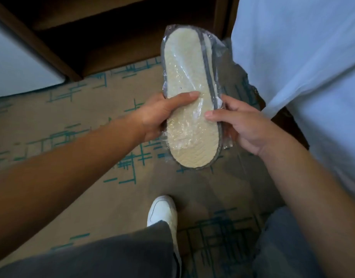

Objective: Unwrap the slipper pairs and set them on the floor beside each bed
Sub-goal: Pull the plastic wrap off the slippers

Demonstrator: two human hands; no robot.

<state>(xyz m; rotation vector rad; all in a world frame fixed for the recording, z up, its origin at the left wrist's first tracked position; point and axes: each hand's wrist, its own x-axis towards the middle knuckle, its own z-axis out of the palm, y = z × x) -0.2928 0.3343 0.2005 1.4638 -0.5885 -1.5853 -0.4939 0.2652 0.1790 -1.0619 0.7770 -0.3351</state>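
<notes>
A slipper pair [185,77] sealed in clear crinkled plastic is held up over the carpet, cream sole facing me, grey trim along its edge. My left hand [162,115] grips its left side, thumb lying across the sole. My right hand [242,125] holds the right edge, thumb pressed on the plastic near the middle. The second slipper lies behind the first and shows only as a thin white edge at the top right.
A bed with white linen [303,57] fills the right side. Dark wooden furniture [112,37] stands ahead, and a white surface [16,67] is at the left. Tan carpet with teal line pattern [72,127] lies below. My white shoe [162,211] is on it.
</notes>
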